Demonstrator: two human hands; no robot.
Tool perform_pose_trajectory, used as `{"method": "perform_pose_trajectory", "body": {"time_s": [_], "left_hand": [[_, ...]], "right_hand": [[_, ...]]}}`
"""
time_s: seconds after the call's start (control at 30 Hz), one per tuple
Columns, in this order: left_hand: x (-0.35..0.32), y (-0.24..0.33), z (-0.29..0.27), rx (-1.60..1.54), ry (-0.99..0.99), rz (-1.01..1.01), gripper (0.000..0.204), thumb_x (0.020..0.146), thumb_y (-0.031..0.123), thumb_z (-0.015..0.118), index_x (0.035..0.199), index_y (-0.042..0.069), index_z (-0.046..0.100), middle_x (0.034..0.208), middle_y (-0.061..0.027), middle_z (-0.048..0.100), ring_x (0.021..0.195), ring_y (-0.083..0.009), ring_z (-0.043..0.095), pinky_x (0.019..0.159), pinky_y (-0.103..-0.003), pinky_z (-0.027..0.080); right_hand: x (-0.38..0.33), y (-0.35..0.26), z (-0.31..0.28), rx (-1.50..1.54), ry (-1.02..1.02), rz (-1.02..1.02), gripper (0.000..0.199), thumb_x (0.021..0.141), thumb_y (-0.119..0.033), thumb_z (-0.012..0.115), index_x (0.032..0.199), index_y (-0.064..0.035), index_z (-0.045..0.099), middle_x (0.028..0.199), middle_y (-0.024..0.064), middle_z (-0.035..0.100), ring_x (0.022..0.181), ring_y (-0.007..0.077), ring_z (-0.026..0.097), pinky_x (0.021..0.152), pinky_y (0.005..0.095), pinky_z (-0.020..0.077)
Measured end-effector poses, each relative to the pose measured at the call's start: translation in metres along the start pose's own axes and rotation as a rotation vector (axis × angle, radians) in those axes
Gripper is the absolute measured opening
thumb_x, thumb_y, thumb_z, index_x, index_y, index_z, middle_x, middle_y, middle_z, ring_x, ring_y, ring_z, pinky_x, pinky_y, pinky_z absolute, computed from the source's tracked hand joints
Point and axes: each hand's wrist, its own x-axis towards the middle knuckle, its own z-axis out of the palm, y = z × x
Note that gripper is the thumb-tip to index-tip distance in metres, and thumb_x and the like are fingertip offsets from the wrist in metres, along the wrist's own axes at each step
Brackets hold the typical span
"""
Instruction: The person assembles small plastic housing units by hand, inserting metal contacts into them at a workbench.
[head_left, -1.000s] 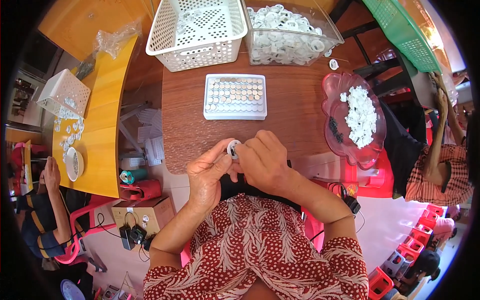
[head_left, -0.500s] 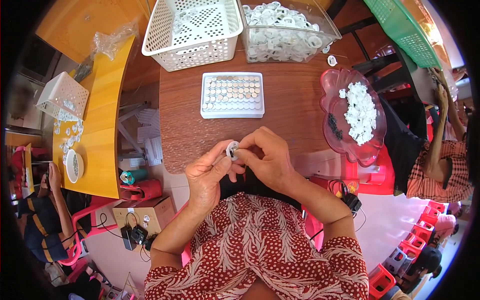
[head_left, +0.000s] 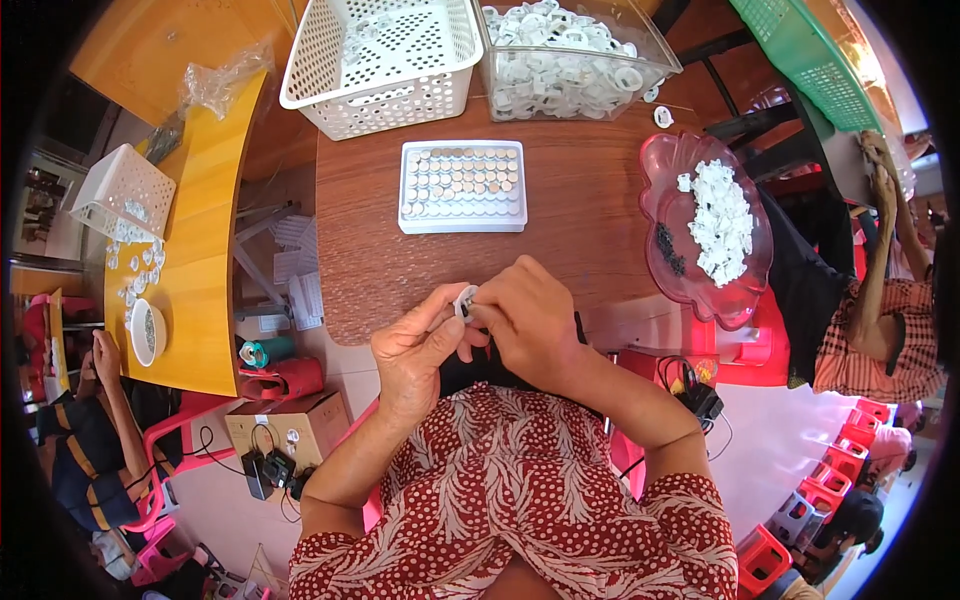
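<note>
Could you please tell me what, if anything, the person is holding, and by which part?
The left grip holds a small, round, white, plastic-looking piece by its left edge. The right grip is at its right side; whether it holds anything is unclear.

On my remote feed I list: ring piece (head_left: 462, 298), white and black; garment (head_left: 510, 470), red, pale dots and fronds; dish (head_left: 672, 205), red; tabletop (head_left: 585, 220), brown; crate (head_left: 812, 65), green.

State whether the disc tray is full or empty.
Neither; the tray is partly full: round discs sit across its far rows, while most near slots hold none.
</note>
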Motion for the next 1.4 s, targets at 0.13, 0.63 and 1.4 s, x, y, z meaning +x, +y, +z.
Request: {"method": "perform_pose_trajectory", "body": {"time_s": [0.13, 0.63, 1.4], "left_hand": [[0.0, 0.002, -0.001, 0.01, -0.013, -0.024, 0.032, 0.087, 0.0, 0.054, 0.118, -0.007, 0.053, 0.09, -0.0099, 0.063, 0.072, -0.014, 0.062, 0.059, -0.021, 0.046], [0.005, 0.006, 0.0, -0.071, -0.057, -0.136, 0.033, 0.089, 0.011, 0.056, 0.117, -0.007, 0.053, 0.089, -0.0144, 0.064, 0.069, -0.0157, 0.061, 0.058, -0.022, 0.046], [0.01, 0.005, 0.003, 0.004, 0.056, -0.007, 0.032, 0.09, 0.008, 0.054, 0.119, -0.006, 0.052, 0.093, -0.0107, 0.064, 0.069, -0.0124, 0.061, 0.056, -0.021, 0.045]], "right_hand": [[0.004, -0.009, -0.008, 0.654, -0.107, 0.746, 0.012, 0.076, -0.003, 0.067, 0.077, -0.0004, 0.055, 0.068, 0.0047, 0.059, 0.061, 0.0101, 0.056, 0.052, 0.0245, 0.0442], [-0.004, -0.004, 0.001, 0.664, -0.051, 0.753, 0.009, 0.081, -0.005, 0.062, 0.08, 0.0024, 0.058, 0.069, 0.0031, 0.057, 0.061, 0.006, 0.054, 0.053, 0.0208, 0.0439], [-0.005, -0.004, 0.006, 0.334, 0.052, 0.517, 0.009, 0.078, -0.005, 0.063, 0.086, -0.0014, 0.059, 0.074, 0.0091, 0.057, 0.066, 0.021, 0.053, 0.055, 0.032, 0.0432]]}}
